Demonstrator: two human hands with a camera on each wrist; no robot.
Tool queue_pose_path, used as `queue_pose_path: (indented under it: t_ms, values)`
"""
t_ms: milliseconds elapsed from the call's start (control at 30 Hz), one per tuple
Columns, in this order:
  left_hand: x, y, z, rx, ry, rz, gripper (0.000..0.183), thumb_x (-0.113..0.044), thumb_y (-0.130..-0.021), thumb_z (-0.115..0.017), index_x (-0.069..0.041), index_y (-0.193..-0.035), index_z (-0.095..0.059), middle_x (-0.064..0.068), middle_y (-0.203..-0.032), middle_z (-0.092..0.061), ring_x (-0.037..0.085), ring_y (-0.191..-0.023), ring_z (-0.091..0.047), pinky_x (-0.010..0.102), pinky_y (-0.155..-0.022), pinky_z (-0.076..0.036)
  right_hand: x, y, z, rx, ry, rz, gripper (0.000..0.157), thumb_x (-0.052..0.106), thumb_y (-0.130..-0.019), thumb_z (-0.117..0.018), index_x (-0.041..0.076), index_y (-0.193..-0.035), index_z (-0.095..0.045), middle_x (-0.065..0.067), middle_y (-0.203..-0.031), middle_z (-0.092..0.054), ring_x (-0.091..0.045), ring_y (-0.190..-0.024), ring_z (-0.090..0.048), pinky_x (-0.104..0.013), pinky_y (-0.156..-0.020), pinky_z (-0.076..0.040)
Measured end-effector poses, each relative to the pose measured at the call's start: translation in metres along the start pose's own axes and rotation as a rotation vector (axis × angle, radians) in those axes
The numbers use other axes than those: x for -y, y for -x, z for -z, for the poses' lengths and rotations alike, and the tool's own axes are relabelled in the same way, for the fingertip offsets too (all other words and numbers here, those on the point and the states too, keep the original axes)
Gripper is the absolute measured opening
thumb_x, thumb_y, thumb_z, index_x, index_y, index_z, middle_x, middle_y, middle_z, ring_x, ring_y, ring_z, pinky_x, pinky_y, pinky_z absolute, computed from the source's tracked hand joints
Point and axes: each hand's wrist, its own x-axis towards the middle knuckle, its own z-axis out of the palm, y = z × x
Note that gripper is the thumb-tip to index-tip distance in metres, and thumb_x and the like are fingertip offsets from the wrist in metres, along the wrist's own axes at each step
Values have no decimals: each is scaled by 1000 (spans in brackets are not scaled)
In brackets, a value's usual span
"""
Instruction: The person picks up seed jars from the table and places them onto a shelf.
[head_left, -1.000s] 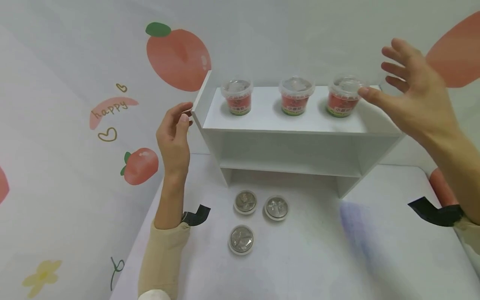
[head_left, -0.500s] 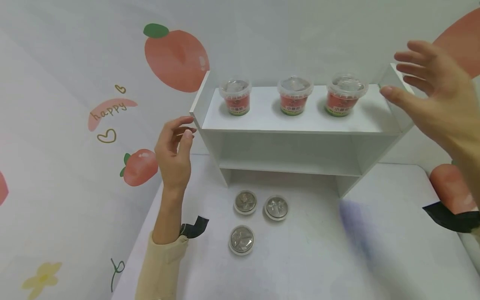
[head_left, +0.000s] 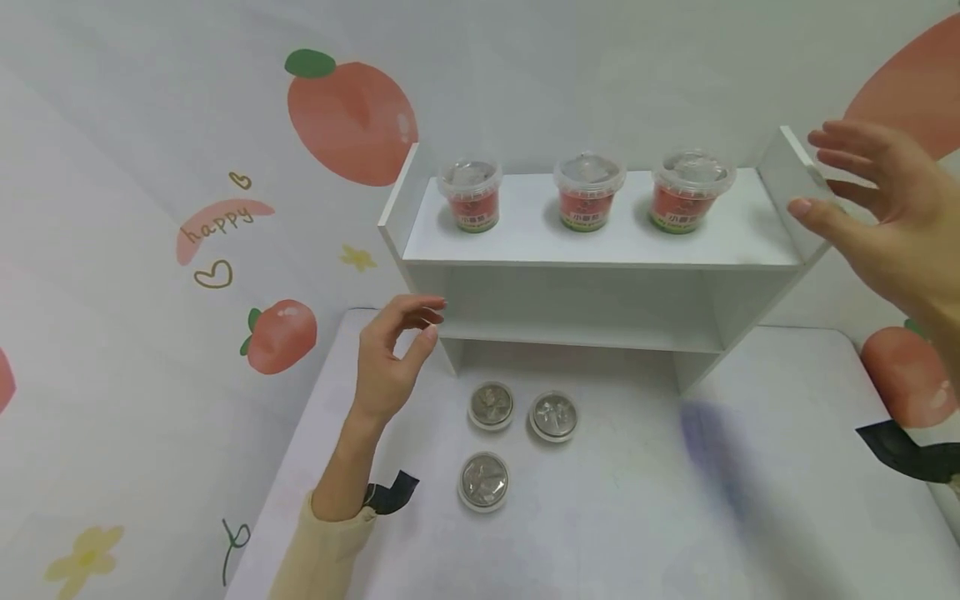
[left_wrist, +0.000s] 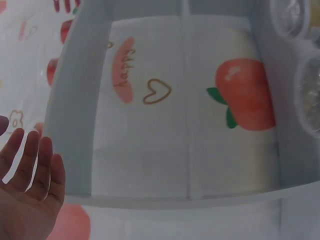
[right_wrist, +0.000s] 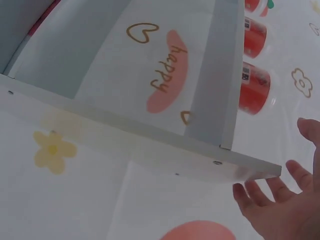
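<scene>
A white two-tier shelf [head_left: 517, 246] stands on the table. Three clear-lidded plastic cups with red labels, the left cup [head_left: 476, 208], the middle cup [head_left: 587, 208] and the right cup [head_left: 678, 208], line its top board. My left hand [head_left: 386, 358] holds nothing, fingers loosely bent, in front of the shelf's lower left side. By the upper right side panel [head_left: 798, 187] is my right hand [head_left: 892, 204], thumb and fingers spread around the panel's edge with nothing in the grip. In the right wrist view its fingertips come close to the panel's end [right_wrist: 265, 170].
Three round tubs with clear lids sit on the table before the shelf: a back left tub [head_left: 491, 406], a back right tub [head_left: 553, 416] and a front tub [head_left: 483, 482]. A white wall [head_left: 600, 75] printed with fruit rises behind the shelf.
My left hand has left the shelf's upper left corner, moving down and then right. My right hand has moved away from the right cup, rightward and down to the side panel. The cups stay put.
</scene>
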Motion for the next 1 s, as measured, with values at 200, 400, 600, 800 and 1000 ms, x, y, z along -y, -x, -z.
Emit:
queue_pose_path:
  t_ms: [200,400,600,800,1000]
  values:
    - [4,14,-8,102,0,47,29,-1,-91,-61,-2,-120,-65,17,-113,-67,29,-97,-65,33,-86,-51,-8,1,3,8,-20,-1,59,4,-95,-62,21,-149,-44,2,-152,-45,-12,-141,-39,-21,-112,-28]
    - [6,31,-10,154,68,102,36,10,-88,-61,0,-122,-63,16,-115,-66,29,-102,-64,36,-88,-51,-18,1,6,4,-129,-2,47,3,-100,-53,17,-145,-50,3,-144,-52,-10,-132,-47,-11,-105,-32]
    - [11,52,-9,175,91,126,34,7,-90,-61,1,-123,-62,10,-117,-66,32,-104,-63,36,-88,-52,-27,1,7,53,-245,-61,41,11,-105,-43,15,-144,-53,2,-145,-47,-14,-124,-47,-9,-100,-35]
    - [21,67,-15,206,95,70,36,9,-87,-60,3,-122,-61,12,-115,-66,30,-103,-64,37,-86,-52,-35,0,7,87,-466,-95,40,12,-106,-39,10,-144,-52,-5,-150,-40,-16,-124,-43,-11,-100,-37]
    - [27,83,-19,254,88,80,40,12,-83,-58,2,-122,-62,10,-114,-67,26,-105,-65,39,-86,-53,-42,1,7,122,-433,-147,41,14,-106,-39,14,-146,-50,-3,-153,-35,-16,-125,-40,-10,-98,-38]
